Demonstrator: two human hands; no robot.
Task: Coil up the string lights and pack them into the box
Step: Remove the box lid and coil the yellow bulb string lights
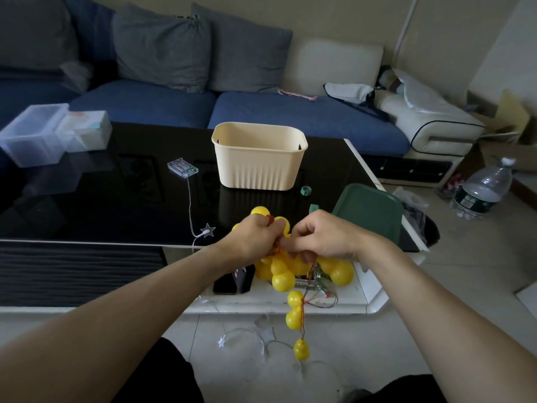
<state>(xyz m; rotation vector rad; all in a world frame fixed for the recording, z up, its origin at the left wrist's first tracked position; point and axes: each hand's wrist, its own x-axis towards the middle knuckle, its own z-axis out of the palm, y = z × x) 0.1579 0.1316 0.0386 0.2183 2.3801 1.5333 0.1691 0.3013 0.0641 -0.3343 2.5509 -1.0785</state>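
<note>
You are seated at a glossy black desk (pixel 101 199) with a white rim, in a living room; a blue sofa (pixel 290 112) with grey cushions (pixel 162 50) runs along the far side, and the floor below is pale tile. On the far left of the desk stand clear plastic containers (pixel 37 135). Near the middle sits a cream ribbed box (pixel 258 158), open at the top. Left of it lies a clear battery case (pixel 182 167), from which a thin white wire runs toward you to a small clear star light (pixel 208 230) at the desk's near edge; more of that wire and stars trails on the floor between your knees. A green lid (pixel 369 210) lies at the right edge of the desk, with a small green roll (pixel 305 190) just beyond it. A large water bottle (pixel 485 190) stands on the floor to the right.

The string lights (pixel 282 271) you are gathering are a bunched cluster of yellow gourd-shaped bulbs on red cord, held over the desk's near edge. Your left hand (pixel 255 237) is clenched round the upper bulbs and cord. Your right hand (pixel 322 234) is curled too, pinching the bunch from the other side, the two hands touching. Three bulbs dangle below on the cord, clear of the floor.
</note>
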